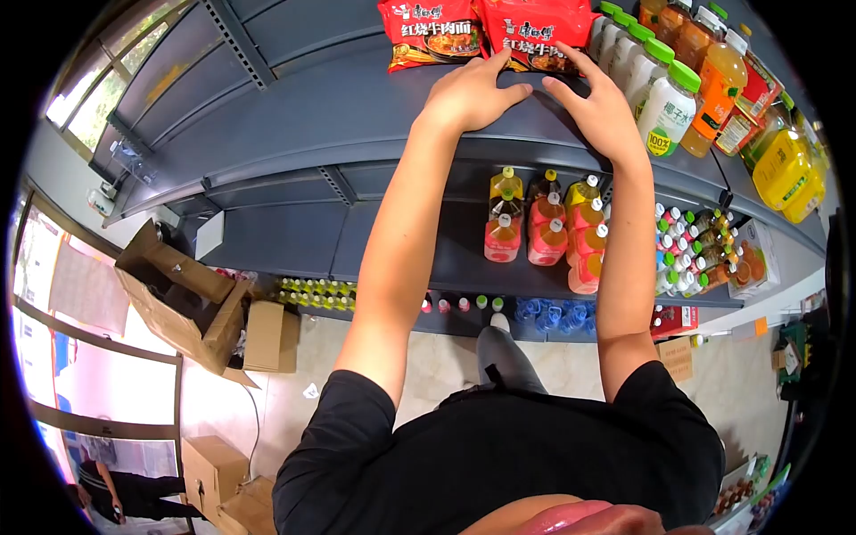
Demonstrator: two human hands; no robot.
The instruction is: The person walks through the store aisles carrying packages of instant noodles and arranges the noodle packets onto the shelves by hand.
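Red noodle pack (535, 25) at fingertips of left hand (473, 95) and right hand (604, 114), behind shelf's front edge (294, 166); both grips wide.

The left arm (399, 241) and right arm (627, 250) reach forward, bare below the short sleeves (334, 428). The left grip (471, 96) and right grip (606, 114) are unclenched, fingers (584, 65) extended, thumbs (515, 94) pointing inward, their tips near but apart.

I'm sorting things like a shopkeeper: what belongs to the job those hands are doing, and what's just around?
Seems part of the job:
- left hand, right hand
- red noodle packets
- upper shelf

Seem just around:
- white green-capped bottles
- yellow jug
- open cardboard box
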